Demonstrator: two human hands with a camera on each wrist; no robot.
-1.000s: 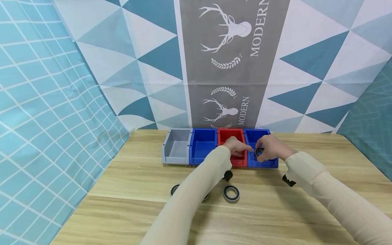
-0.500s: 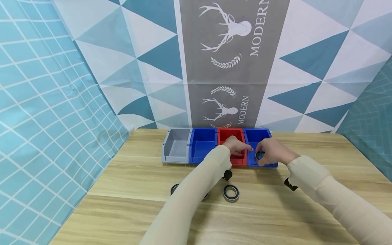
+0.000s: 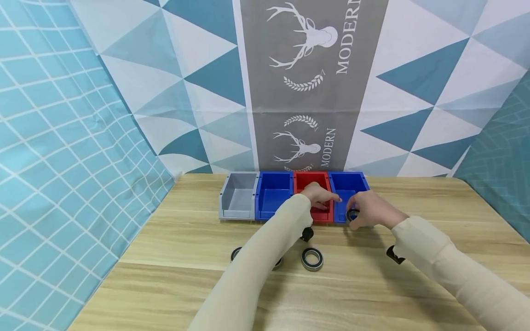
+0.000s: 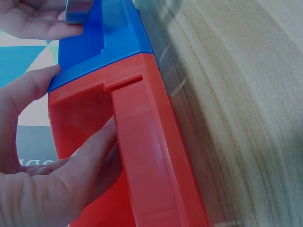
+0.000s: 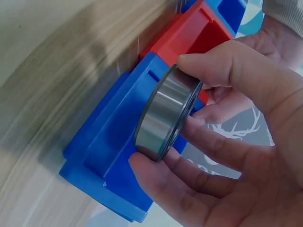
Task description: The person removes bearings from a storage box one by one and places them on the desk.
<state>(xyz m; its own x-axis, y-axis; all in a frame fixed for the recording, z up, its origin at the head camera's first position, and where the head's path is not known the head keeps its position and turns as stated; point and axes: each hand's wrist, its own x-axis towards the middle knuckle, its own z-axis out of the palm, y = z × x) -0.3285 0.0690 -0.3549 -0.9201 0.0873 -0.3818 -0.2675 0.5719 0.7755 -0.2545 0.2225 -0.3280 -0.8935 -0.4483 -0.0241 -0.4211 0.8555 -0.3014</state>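
My right hand [image 3: 376,209] pinches a ball bearing [image 5: 163,116] between thumb and fingertips, its metal outer ring facing the right wrist camera. It holds the bearing above the front of the right-hand blue bin [image 5: 113,142]. Beside it, my left hand [image 3: 317,195] reaches into the red bin [image 4: 147,156]. Its fingers lie behind the bin's front wall, and the thumb touches the rim where red and blue bins meet. On the table in front lies another bearing [image 3: 304,262], flat, with a black seal.
A second blue bin [image 3: 274,195] and a grey bin [image 3: 240,211] continue the row to the left. Under my left forearm, more bearings [image 3: 234,253] are partly hidden on the wooden table [image 3: 165,294]. Patterned cloth [image 3: 198,92] hangs behind the bins.
My right hand has drawn slightly toward me and to the right with the bearing, nearer the blue bin's front edge. The left hand has stayed in the red bin.
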